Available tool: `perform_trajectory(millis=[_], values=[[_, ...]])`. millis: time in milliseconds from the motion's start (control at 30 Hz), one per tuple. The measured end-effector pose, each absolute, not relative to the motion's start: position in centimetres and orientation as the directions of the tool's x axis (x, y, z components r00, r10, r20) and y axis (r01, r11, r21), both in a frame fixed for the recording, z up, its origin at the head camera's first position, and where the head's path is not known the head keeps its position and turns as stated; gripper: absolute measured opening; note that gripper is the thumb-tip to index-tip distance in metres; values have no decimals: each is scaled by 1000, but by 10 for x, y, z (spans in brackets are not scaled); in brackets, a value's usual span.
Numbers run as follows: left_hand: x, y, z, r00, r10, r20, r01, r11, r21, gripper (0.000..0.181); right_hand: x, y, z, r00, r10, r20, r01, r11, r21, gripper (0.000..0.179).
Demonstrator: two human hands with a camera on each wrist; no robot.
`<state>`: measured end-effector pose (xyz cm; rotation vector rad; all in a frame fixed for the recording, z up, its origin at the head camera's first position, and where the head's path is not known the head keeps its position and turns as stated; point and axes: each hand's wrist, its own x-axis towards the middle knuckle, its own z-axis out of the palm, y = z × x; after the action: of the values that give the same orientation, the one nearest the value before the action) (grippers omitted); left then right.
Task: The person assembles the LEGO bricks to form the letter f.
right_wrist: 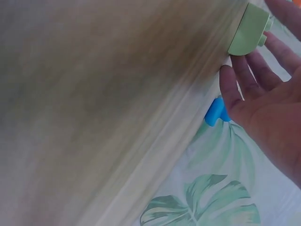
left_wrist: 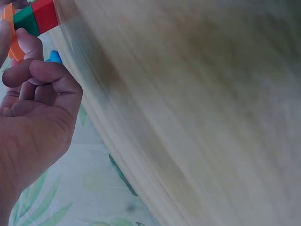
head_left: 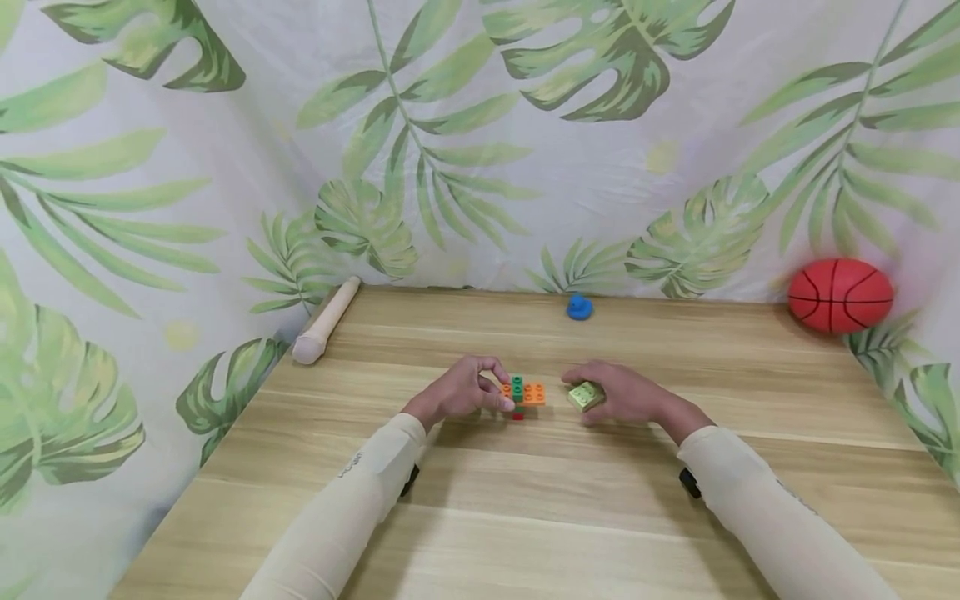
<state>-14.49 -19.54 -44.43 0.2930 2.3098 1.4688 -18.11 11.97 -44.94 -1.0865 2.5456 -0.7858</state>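
Note:
My left hand (head_left: 471,388) pinches a small stack of toy building bricks between thumb and fingers. On top of it a green brick (head_left: 517,386) crosses an orange brick (head_left: 534,394); in the left wrist view a green brick (left_wrist: 27,21) and a red brick (left_wrist: 44,16) show beneath the orange one. A light green brick (head_left: 586,395) with a curved side (right_wrist: 249,32) lies on the table to the right, studs up. Around it spread the fingers of my right hand (head_left: 624,393), with fingertips close behind the brick and the thumb apart from it in the right wrist view.
A blue toy duck (head_left: 579,307) sits near the back edge of the wooden table (head_left: 495,517). At the back left lies a pale microphone-shaped object (head_left: 327,322). A red basketball (head_left: 840,296) rests at the back right corner. Leaf-patterned cloth (head_left: 450,125) hangs behind.

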Motion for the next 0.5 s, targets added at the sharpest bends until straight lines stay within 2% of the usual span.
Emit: perform_trajectory(millis=[267, 500], values=[[-143, -195, -444, -904, 373, -209, -29, 435, 900, 33, -177, 122, -450, -688, -725, 0, -606, 575, -550, 45], [-143, -194, -444, -907, 360, -219, -42, 441, 896, 31, -177, 124, -451, -699, -715, -2, -595, 583, -553, 44]])
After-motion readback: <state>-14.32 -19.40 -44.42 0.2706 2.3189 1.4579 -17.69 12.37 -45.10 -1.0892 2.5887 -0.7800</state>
